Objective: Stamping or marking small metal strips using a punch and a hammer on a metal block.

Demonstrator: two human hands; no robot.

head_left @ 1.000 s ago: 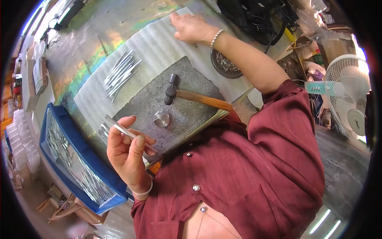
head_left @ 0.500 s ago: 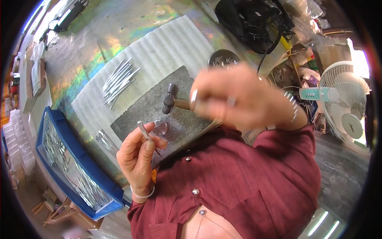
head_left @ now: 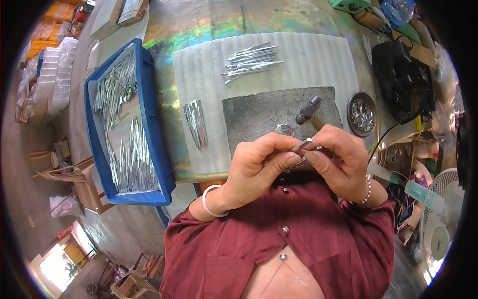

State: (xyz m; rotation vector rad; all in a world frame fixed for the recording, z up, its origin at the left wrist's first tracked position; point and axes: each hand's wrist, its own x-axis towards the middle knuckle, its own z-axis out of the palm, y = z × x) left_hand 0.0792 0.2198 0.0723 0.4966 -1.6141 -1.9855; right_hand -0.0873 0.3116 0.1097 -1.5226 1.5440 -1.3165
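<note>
In front of my chest, both hands are closed on one slim silver metal strip [head_left: 301,145]. My left hand [head_left: 259,167] pinches it between thumb and forefinger. My right hand [head_left: 343,162] grips the strip's other end the same way, so the fingertips of both hands nearly meet. Just beyond them lies a hammer [head_left: 308,110] with a dark double-ended head, resting on a grey stone-like slab [head_left: 259,117]. Its wooden handle runs back behind my right hand. A small clear round thing [head_left: 285,129] on the slab is partly covered by my fingers.
White foam sheet [head_left: 199,65] under the slab bears one bundle of metal strips [head_left: 251,62] behind and another bundle [head_left: 194,124] on the left. A blue tray [head_left: 149,99] of strips stands left. At right are a dark round dish [head_left: 352,124] of small metal bits, a black bag [head_left: 401,74] and a fan [head_left: 440,214].
My view has turned and shifted. My right hand, blurred over the hammer's handle before, has come to the metal strip in my left hand. The hammer stays on the slab.
</note>
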